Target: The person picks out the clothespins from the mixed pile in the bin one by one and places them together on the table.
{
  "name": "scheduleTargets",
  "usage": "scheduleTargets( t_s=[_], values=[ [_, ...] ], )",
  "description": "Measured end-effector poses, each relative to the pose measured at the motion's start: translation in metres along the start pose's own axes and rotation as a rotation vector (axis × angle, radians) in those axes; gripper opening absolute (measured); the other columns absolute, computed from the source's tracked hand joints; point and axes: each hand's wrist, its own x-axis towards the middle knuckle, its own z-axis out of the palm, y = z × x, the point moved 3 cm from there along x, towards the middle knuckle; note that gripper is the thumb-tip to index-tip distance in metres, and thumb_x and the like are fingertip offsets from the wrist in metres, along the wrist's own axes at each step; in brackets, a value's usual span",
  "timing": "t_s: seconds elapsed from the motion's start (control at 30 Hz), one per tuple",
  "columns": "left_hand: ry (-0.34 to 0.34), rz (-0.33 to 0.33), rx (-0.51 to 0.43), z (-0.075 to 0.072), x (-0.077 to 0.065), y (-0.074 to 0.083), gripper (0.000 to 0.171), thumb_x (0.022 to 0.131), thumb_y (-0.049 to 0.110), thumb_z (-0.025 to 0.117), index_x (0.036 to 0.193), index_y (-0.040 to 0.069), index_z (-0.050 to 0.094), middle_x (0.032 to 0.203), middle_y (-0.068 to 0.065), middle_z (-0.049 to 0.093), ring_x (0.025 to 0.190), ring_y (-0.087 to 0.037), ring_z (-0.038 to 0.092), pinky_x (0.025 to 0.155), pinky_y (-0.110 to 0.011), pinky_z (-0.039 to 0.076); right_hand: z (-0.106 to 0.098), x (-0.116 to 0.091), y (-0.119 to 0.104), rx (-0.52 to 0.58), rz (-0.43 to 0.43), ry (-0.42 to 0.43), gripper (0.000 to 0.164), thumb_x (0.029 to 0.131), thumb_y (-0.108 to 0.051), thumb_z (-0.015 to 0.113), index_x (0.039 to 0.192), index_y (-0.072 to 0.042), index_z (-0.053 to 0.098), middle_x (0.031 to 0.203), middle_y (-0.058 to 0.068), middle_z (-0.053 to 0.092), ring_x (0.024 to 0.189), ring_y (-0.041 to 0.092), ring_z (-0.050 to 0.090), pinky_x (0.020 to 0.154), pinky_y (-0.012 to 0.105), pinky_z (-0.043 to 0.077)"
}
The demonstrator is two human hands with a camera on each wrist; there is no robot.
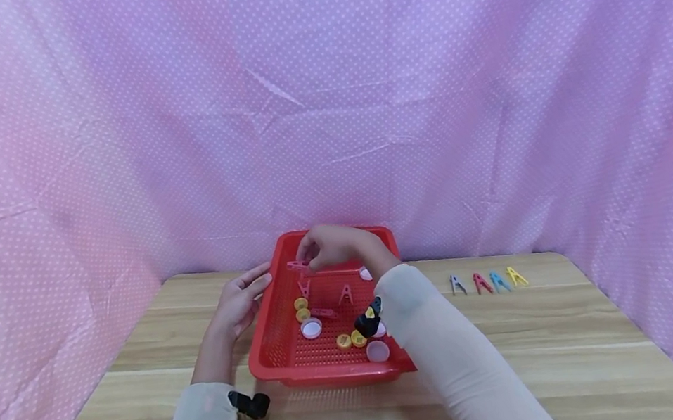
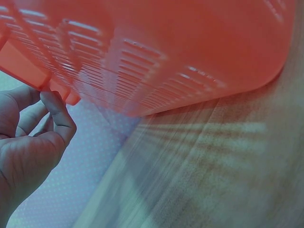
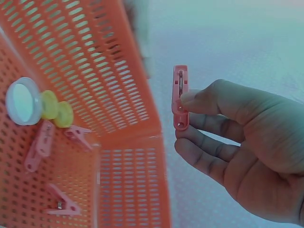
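Right hand [image 1: 331, 244]: thumb and fingers pinch a pink clothespin [image 3: 176, 92], held up near the far left corner of the red basket [image 1: 344, 368]. Left hand [image 1: 240, 301]: at the basket's left side, thumb and fingers pinching its rim. Basket stands on the wooden desk [image 1: 519, 335]. Inside: three loose pink clothespins, one toward the far left [image 1: 304, 289], one near the middle [image 1: 345, 294], one lying just nearer than these [image 1: 325, 314]. Two yellow caps [image 1: 302, 309] sit side by side at left, with a white lid [image 1: 312, 328] just nearer; two more yellow caps [image 1: 351, 340] lie toward the near side, and a pale lid [image 1: 377, 352] lies near right. Right of the basket, well apart from it, a row of four clothespins on the desk, left to right: grey [image 1: 458, 285], red [image 1: 482, 283], blue [image 1: 500, 281], yellow [image 1: 517, 276].
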Motion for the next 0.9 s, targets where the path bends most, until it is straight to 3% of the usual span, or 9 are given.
scheduleTargets(
  t_s=[0.57, 0.9],
  values=[
    [-0.012, 0.008, 0.033, -0.002, -0.002, -0.002, 0.054, 0.104, 0.012, 0.062, 0.152, -0.003, 0.043, 0.12, -0.004, 0.071, 0.1, -0.014, 0.071, 0.083, -0.036, 0.062, -0.034, -0.03, 0.02, -0.005, 0.016, 0.044, 0.024, 0.094, -0.004, 0.072, 0.117, -0.001, 0.074, 0.111, 0.009, 0.074, 0.104, 0.018, 0.07, 0.093, 0.028, 0.056],
    [-0.022, 0.015, 0.02, 0.0, 0.001, -0.002, 0.056, 0.103, 0.013, 0.062, 0.153, -0.004, 0.041, 0.116, -0.002, 0.071, 0.098, -0.013, 0.071, 0.083, -0.034, 0.062, -0.05, -0.071, 0.047, 0.007, 0.079, 0.128, 0.027, 0.09, -0.007, 0.074, 0.117, 0.0, 0.074, 0.108, 0.009, 0.075, 0.104, 0.023, 0.071, 0.093, 0.037, 0.058]
  ],
)
